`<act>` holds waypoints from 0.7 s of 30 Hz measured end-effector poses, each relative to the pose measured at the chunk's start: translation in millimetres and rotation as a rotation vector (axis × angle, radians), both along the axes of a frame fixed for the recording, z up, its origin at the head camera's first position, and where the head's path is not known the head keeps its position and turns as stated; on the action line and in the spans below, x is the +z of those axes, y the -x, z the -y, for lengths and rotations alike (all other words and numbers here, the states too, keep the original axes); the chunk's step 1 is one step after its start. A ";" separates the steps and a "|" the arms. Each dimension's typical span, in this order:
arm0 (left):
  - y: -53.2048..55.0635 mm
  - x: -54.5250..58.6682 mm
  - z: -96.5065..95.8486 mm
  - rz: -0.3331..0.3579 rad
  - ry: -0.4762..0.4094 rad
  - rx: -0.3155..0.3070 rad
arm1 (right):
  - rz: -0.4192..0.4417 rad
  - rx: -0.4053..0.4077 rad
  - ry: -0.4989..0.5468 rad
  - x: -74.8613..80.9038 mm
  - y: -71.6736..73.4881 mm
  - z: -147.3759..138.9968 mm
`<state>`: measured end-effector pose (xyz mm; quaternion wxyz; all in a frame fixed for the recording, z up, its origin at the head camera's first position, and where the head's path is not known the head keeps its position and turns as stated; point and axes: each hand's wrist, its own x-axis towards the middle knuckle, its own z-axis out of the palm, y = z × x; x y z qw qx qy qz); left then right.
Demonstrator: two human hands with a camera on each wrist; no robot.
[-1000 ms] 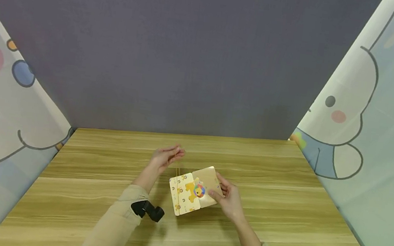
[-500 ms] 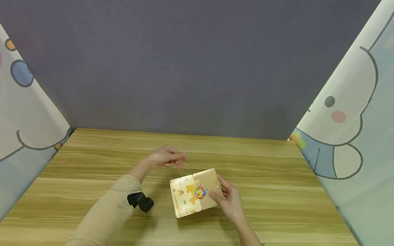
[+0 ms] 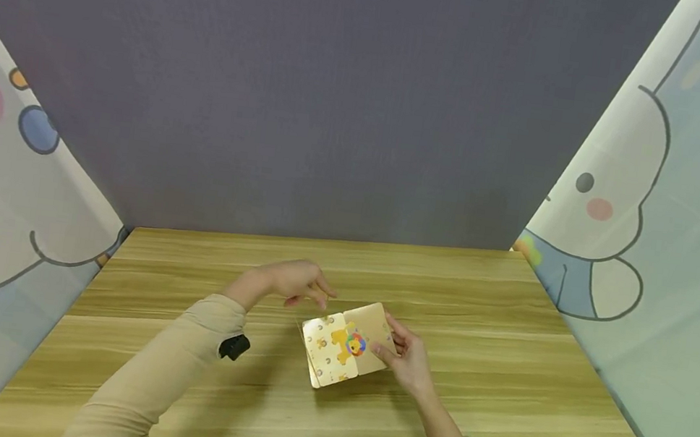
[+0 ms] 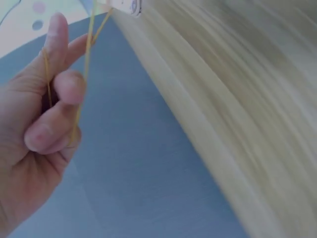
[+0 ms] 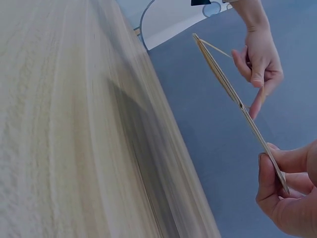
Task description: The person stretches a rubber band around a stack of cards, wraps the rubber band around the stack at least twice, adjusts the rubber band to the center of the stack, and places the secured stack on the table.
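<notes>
A thin notebook (image 3: 334, 348) with a cream cover, a tan right half and a cartoon lion print is held tilted over the table. My right hand (image 3: 408, 358) pinches its right edge, thumb on the front and fingers behind. My left hand (image 3: 298, 281), bent down at the wrist, is just above the notebook's upper left corner. A yellow rubber band (image 4: 88, 54) is looped over the curled left fingers and stretches toward the notebook, whose corner shows at the top of the left wrist view. Seen edge-on in the right wrist view, the band slants off the notebook's far end.
The wood-grain table (image 3: 500, 383) spreads under both hands. A dark grey panel (image 3: 351, 102) stands along its back edge. Cartoon-printed sheets hang at the left (image 3: 4, 205) and right (image 3: 674, 302). Black wrist cameras (image 3: 234, 346) are strapped over the beige sleeves.
The left hand has turned downward from an upright pinch, its forearm swinging left, and the band now slants off the notebook's left edge. The right hand and notebook have barely moved.
</notes>
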<state>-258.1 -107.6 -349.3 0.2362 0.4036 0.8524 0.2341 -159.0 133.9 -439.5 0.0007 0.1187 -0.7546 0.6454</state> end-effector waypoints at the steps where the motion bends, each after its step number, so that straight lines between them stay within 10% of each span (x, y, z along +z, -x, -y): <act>1: -1.8 2.9 -1.2 -0.055 0.036 -0.023 | 0.005 -0.003 0.001 -0.7 -0.1 -0.1; 10: -10.3 7.3 -1.6 -0.430 0.166 -0.126 | -0.002 -0.054 0.019 -2.2 0.5 -1.0; 21: -22.8 -8.3 3.2 -0.346 0.041 -0.032 | 0.025 -0.110 -0.002 -3.6 0.9 -4.0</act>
